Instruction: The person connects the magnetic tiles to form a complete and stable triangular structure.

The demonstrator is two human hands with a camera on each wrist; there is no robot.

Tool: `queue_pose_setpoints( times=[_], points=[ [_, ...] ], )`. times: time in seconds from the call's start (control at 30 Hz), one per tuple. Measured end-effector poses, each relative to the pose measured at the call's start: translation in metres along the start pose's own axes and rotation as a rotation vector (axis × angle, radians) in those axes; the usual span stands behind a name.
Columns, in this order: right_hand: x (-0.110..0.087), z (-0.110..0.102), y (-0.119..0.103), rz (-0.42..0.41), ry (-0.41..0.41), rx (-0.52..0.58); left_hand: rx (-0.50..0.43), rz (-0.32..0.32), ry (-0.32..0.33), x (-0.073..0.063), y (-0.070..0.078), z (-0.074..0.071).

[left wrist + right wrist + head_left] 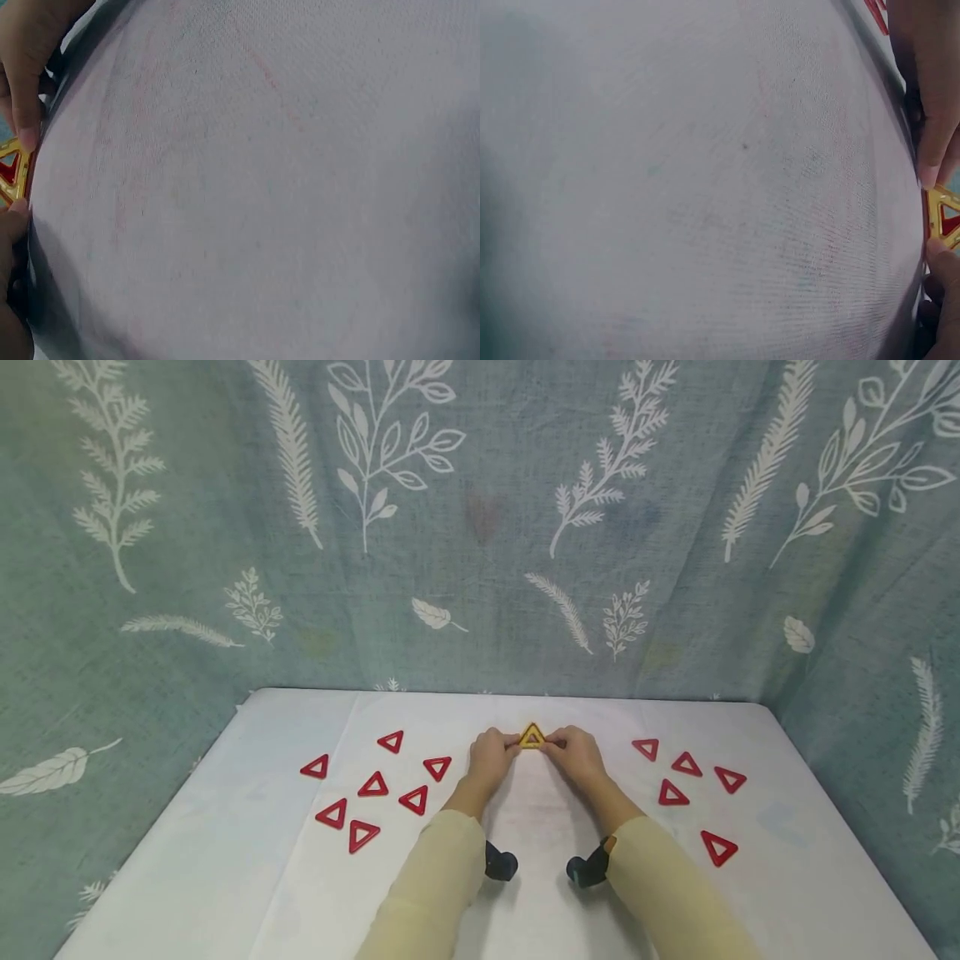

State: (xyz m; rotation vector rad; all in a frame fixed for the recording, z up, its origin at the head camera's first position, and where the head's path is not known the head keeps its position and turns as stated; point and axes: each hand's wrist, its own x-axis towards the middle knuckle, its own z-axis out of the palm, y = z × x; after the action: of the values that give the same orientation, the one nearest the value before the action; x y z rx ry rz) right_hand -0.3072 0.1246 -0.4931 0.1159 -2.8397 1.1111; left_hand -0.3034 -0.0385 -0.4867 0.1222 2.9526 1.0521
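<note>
Near the far edge of the white table, a yellow triangular frame piece (533,729) stands with its point up. My left hand (492,755) pinches its lower left corner. The lower right corner is pinched by my right hand (579,755). In both wrist views, fingertips meet the yellow piece (20,178) (934,216) at two corners, and red shows through its opening and along its base. Whether a separate red piece lies against it, I cannot tell.
Several red triangular frame pieces (373,793) lie scattered left of the hands, and several more red ones (673,802) to the right. Dark wrist devices (502,865) hang below both forearms. Behind the table (225,827) hangs a green curtain (480,610) with white leaf patterns.
</note>
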Motion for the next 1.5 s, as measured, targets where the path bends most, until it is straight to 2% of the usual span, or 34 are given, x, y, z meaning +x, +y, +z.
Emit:
queue_pose_setpoints(
  times=[0.13,0.27,0.43,0.6,0.7,0.87,0.93,1.2,1.33,1.5],
  points=[
    [-0.002,-0.002,0.003,0.033,-0.01,0.037,-0.052,0.003,-0.03,-0.003,-0.002,0.0],
    [-0.006,-0.005,0.006,0.034,-0.017,0.058,-0.097,0.036,-0.028,-0.008,-0.007,0.002],
    [-0.011,-0.007,0.007,-0.016,-0.011,0.046,-0.097,0.048,-0.001,-0.016,-0.013,0.0],
    [-0.019,-0.005,0.005,-0.037,0.021,0.093,-0.083,0.048,0.048,-0.025,-0.016,-0.006],
    [-0.027,-0.003,0.005,-0.058,0.048,0.116,-0.118,0.05,0.054,-0.032,-0.015,-0.007],
    [-0.041,-0.003,0.01,-0.116,0.131,0.123,-0.227,0.06,0.071,-0.04,-0.013,-0.009],
    [-0.046,-0.005,0.012,-0.118,0.145,0.125,-0.245,0.072,0.084,-0.044,-0.013,-0.011],
    [-0.069,-0.02,0.02,-0.1,0.146,0.161,-0.211,0.153,0.152,-0.068,-0.013,-0.015],
    [-0.079,-0.029,0.023,-0.152,0.171,0.134,-0.248,0.169,0.198,-0.081,-0.012,-0.019],
    [-0.095,-0.043,0.025,-0.254,0.248,0.081,-0.248,0.158,0.235,-0.094,-0.015,-0.028]
  ],
)
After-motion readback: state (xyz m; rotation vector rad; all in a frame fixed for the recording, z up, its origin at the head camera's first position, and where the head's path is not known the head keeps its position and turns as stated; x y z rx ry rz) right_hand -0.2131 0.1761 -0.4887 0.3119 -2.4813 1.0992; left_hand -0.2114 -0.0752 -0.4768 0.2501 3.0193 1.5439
